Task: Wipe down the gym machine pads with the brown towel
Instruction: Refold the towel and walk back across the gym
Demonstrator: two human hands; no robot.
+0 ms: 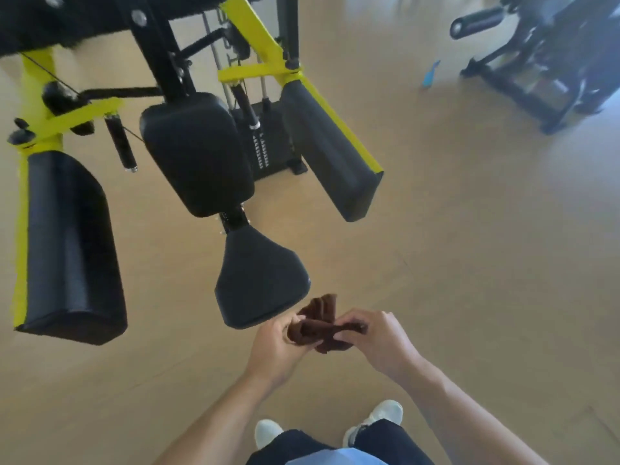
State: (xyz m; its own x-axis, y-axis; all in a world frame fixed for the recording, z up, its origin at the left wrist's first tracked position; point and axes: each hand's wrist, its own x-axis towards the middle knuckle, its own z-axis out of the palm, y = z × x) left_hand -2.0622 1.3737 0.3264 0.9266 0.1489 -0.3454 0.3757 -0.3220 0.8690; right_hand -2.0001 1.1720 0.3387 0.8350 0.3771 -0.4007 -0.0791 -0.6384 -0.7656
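Note:
A bunched brown towel [321,327] hangs between my two hands in front of my body. My left hand [273,350] grips its left end and my right hand [379,340] pinches its right end. Just above them is the black seat pad [258,276] of a yellow and black gym machine. Higher up sits the back pad [198,152], with a long arm pad [70,246] on the left and another arm pad [332,152] on the right. The towel touches no pad.
The machine's yellow frame [255,31] and weight stack [261,149] stand behind the pads. Another dark machine [543,68] stands at the far right, with a blue object [430,73] on the tan floor near it. My white shoes [379,417] are at the bottom.

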